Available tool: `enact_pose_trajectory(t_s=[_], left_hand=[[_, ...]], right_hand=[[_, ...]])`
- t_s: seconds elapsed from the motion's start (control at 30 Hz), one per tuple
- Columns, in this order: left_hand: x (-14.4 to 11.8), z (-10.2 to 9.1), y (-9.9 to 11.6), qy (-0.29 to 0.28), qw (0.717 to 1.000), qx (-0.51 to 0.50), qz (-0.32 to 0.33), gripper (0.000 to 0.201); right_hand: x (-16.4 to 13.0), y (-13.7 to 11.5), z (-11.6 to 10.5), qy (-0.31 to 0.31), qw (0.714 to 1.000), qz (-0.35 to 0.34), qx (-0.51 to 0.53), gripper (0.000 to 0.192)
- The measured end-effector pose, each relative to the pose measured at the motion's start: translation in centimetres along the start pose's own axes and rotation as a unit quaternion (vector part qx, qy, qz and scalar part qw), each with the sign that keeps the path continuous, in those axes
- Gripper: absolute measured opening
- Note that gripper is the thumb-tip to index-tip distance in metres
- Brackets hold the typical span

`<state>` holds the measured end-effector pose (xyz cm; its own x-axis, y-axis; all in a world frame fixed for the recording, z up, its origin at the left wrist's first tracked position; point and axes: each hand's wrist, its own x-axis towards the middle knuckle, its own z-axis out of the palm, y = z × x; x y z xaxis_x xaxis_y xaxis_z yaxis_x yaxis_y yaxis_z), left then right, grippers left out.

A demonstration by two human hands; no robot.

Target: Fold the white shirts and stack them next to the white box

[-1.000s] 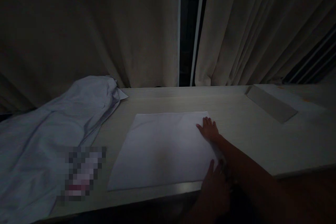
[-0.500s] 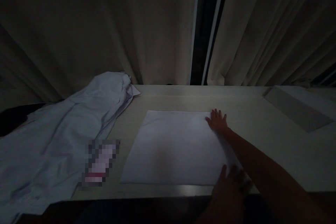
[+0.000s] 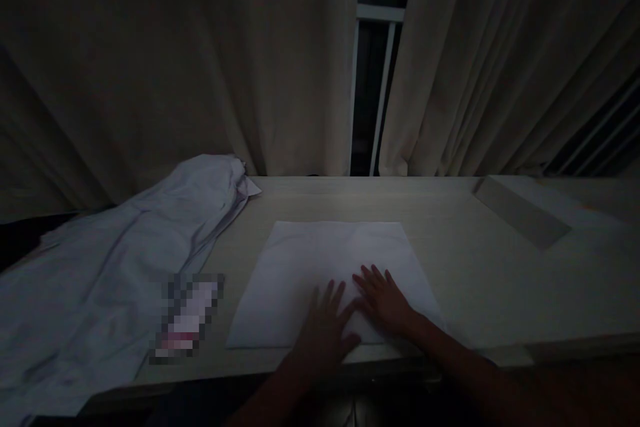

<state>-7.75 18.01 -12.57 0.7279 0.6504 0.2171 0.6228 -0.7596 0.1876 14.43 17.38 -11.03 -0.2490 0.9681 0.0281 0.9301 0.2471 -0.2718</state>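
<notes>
A flat, folded white cloth (image 3: 325,260) lies square on the pale tabletop (image 3: 470,267) in front of me. My left hand (image 3: 325,330) rests palm down on the cloth's near edge, fingers spread. Beside it, my right hand (image 3: 383,300) also presses flat on the cloth, fingers apart and touching the left hand's fingertips. Neither hand grips anything. The scene is dim.
A heap of crumpled white fabric (image 3: 125,260) covers the table's left side, with a blurred small object (image 3: 187,317) at its edge. A raised grey slab (image 3: 520,217) sits at the far right. Beige curtains (image 3: 200,60) hang behind, parted at a dark window (image 3: 373,80).
My right hand slid from the cloth's far right corner back to its near middle. My left hand moved from the near right corner leftward onto the cloth beside it.
</notes>
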Motion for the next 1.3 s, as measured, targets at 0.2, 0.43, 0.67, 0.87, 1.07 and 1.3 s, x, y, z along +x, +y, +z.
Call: enact_pose_trajectory(t_s=[0.2, 0.43, 0.67, 0.87, 1.07, 1.3], left_hand=[[-1.7, 1.0, -1.8, -0.017, 0.999, 0.020, -0.020, 0.067], [-1.7, 0.1, -1.4, -0.026, 0.999, -0.011, -0.029, 0.069], [-1.7, -0.5, -1.5, -0.031, 0.997, -0.046, -0.048, 0.070], [-1.6, -0.4, -1.6, -0.033, 0.996, -0.062, -0.056, 0.071], [-1.8, -0.3, -1.8, -0.021, 0.997, -0.061, -0.053, 0.073], [-1.8, 0.0, -1.5, 0.002, 0.998, -0.056, -0.039, 0.078]], right_hand=[[5.3, 4.8, 0.7, 0.004, 0.997, 0.065, -0.039, 0.066], [12.1, 9.4, -0.6, 0.067, 0.979, 0.174, -0.079, 0.072], [14.4, 0.6, 3.0, 0.037, 0.995, -0.055, -0.076, 0.069], [19.5, 0.1, 3.3, -0.005, 0.998, -0.011, -0.065, 0.069], [23.1, 0.1, 1.3, -0.009, 0.998, 0.034, -0.061, 0.070], [6.4, -5.3, 3.1, 0.009, 0.991, -0.127, -0.039, 0.060]])
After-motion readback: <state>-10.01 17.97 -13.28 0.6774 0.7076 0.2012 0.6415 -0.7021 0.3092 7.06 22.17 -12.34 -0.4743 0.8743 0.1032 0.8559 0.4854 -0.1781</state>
